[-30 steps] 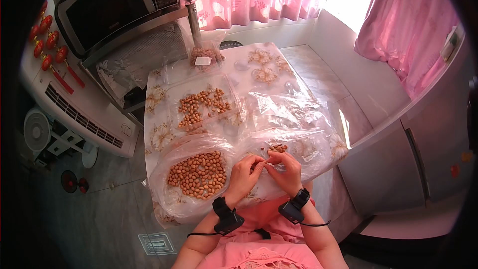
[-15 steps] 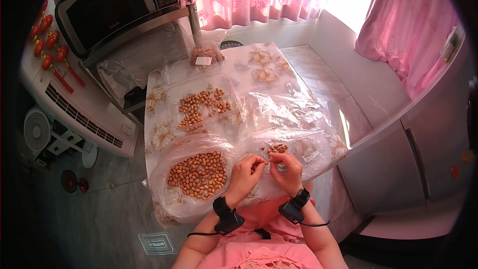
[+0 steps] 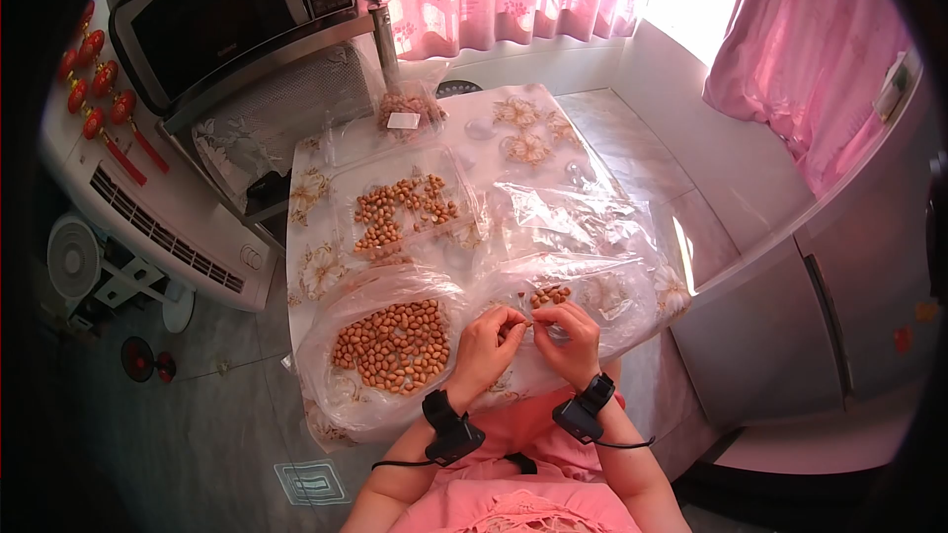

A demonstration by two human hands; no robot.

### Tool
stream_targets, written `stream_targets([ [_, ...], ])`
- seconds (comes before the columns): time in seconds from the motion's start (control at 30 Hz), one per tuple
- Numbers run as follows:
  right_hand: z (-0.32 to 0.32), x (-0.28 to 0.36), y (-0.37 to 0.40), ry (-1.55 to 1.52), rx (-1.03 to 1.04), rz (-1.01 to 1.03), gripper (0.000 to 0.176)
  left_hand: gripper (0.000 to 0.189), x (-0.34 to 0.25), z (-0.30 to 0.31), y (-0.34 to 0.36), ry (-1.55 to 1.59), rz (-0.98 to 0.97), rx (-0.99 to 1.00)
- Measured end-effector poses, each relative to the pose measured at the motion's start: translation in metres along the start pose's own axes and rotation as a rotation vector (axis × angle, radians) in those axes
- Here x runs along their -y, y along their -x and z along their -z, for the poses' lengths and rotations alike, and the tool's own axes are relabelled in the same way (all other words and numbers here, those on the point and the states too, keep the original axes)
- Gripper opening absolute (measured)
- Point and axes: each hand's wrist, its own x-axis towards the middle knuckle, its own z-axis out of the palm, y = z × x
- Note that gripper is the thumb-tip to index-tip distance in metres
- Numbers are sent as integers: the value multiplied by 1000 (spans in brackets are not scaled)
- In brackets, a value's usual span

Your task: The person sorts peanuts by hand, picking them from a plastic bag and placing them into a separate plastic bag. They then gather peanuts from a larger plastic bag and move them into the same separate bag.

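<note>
My left hand (image 3: pixel 484 347) is closed, its fingers curled and thumb tip pressed inward. Right beside it, my right hand (image 3: pixel 568 341) pinches with thumb and forefinger. The fingertips meet over a small brown thing that looks like a peanut, mostly hidden by the fingers. Just beyond them, a few loose peanuts (image 3: pixel 550 296) lie in a clear plastic bag (image 3: pixel 627 301) spread open. To the left, an open plastic bag (image 3: pixel 321 341) holds a large heap of reddish-brown peanuts (image 3: pixel 393 345). Further back, more peanuts (image 3: pixel 395 212) lie in a clear shallow tray (image 3: pixel 346 183).
A flowered cloth covers the table (image 3: pixel 523 114). At its back stands a bag of reddish contents (image 3: pixel 410 109) with a white label. Crumpled clear plastic (image 3: pixel 573 217) lies on the right. A microwave (image 3: pixel 217 15) sits on a rack at the back left; a grey cabinet (image 3: pixel 760 336) is on the right.
The fingertips of my right hand have shifted slightly, staying close to my left hand. The bags and peanut heaps look the same.
</note>
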Motion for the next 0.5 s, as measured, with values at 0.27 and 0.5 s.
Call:
stream_targets([
  [0.27, -1, -2, 0, 2, -4, 12, 20, 14, -2, 0, 0, -12, -8, -2],
  [0.5, 0, -1, 0, 7, 5, 7, 20, 13, 0, 0, 0, -22, -8, 0],
])
